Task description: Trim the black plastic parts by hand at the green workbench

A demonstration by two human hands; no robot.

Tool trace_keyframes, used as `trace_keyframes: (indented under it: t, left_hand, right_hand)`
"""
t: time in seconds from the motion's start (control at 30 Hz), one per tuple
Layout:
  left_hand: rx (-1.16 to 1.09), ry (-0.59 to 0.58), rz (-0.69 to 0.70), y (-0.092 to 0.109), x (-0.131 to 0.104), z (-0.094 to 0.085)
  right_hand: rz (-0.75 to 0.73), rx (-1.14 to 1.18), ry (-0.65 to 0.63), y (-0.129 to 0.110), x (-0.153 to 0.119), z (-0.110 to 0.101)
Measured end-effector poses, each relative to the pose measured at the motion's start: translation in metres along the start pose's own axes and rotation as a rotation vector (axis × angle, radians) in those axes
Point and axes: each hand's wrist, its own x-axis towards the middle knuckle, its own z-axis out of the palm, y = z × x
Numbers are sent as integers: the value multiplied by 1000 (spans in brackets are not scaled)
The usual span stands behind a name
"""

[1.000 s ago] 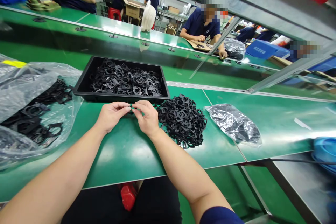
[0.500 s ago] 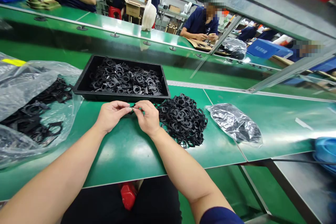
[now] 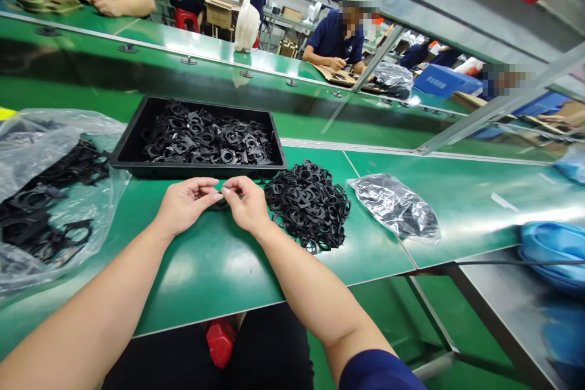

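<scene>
My left hand (image 3: 183,206) and my right hand (image 3: 247,202) meet fingertip to fingertip over the green bench, just in front of a black tray (image 3: 201,172). Both are closed in a pinch on a small black plastic part (image 3: 220,203), mostly hidden by the fingers. Inside the tray lies a heap of black plastic parts (image 3: 205,137) with round openings. Close beside my right hand rises a pile of thin black ring-shaped parts (image 3: 311,206), loose on the bench. Left of my hands, an open clear plastic bag (image 3: 107,189) holds more black parts.
A closed clear bag of dark parts (image 3: 395,207) lies right of the pile. Blue plastic material (image 3: 553,250) sits at the right edge. Beyond the bench runs a green conveyor (image 3: 311,109); co-workers sit on its far side. A metal post (image 3: 475,106) slants at right.
The whole view has shifted slightly, so the bench things appear further left. My hands stay together in the pinch, with small finger movement. A co-worker's hand at upper left has lowered to the bench.
</scene>
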Motion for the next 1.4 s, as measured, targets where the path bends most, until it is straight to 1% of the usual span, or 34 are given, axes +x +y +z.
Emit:
trace_keyframes:
  t: [0.07, 0.13, 0.2, 0.27, 0.33, 0.4, 0.43, 0.5, 0.57, 0.63, 0.7, 0.83, 0.9, 1.1, 1.17, 1.27, 1.4]
  left_hand:
    - [71, 28, 16, -2, 0, 0]
    - [183, 79, 49, -3, 0, 0]
    - [314, 127, 98, -2, -2, 0]
    - [428, 142, 166, -1, -3, -1]
    - [499, 116, 246, -2, -4, -1]
    - [512, 100, 286, -4, -4, -1]
    - [481, 110, 273, -5, -3, 0]
    - [323, 161, 160, -9, 1, 0]
    - [91, 178, -29, -11, 4, -1]
    - [-97, 140, -194, -11, 7, -3]
    - [-187, 93, -281, -7, 9, -5]
    - [-258, 71, -334, 0, 9, -6]
    - [-271, 74, -348, 2, 9, -5]
    - [-210, 68, -352, -2, 9, -9]
    - [-160, 81, -377, -4, 8, -10]
    - [-104, 111, -409, -3, 7, -10]
    - [-86, 125, -400, 1, 6, -8]
  right_hand:
    - [-34, -46, 19, -1, 0, 0]
    - [4, -61, 85, -2, 0, -1]
    - [156, 2, 110, -3, 1, -1]
    - [369, 157, 42, -2, 3, 0]
    - [539, 363, -45, 0, 6, 2]
    - [627, 520, -56, 2, 10, 4]
    - [644, 564, -39, 2, 11, 5]
    - [646, 606, -1, 2, 12, 6]
    - [627, 626, 23, 2, 13, 7]
    - [608, 639, 32, 2, 12, 7]
    - [604, 646, 1, 2, 12, 6]
    - [590, 648, -128, 4, 11, 4]
    - [586, 639, -159, 4, 10, 3]
    - [569, 529, -259, 11, 10, 4]
    - [540, 457, -260, 15, 9, 6]
    - [498, 375, -229, 20, 6, 11]
    - [460, 369, -195, 22, 4, 14]
